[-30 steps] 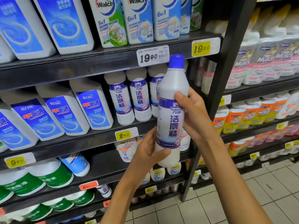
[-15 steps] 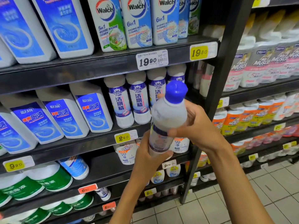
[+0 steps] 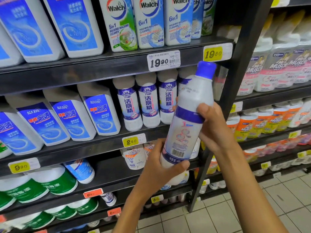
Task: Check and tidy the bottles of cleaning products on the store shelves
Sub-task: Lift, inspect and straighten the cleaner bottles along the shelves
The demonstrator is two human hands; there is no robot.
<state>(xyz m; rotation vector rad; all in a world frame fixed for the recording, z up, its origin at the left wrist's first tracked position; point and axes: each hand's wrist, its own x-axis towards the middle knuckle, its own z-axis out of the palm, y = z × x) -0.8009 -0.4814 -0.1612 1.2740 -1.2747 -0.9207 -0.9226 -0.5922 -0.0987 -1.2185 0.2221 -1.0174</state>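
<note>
I hold a white toilet-cleaner bottle with a blue cap in front of the middle shelf, tilted with its cap up and to the right. Its back label with a barcode faces me. My left hand grips the bottle's base from below. My right hand grips its middle from the right, thumb across the purple band. A row of matching white bottles stands on the middle shelf just behind, at its right end.
Blue-labelled jugs fill the middle shelf's left. Walch washing-machine cleaner bottles stand on the shelf above. A black upright post divides the bays; spray-cleaner packs fill the right bay. Green-labelled tubs sit lower. Tiled floor lies bottom right.
The bottle tipped toward me, then came back upright and turned round, so its back label with the barcode now faces me instead of the front label. Both hands kept hold.
</note>
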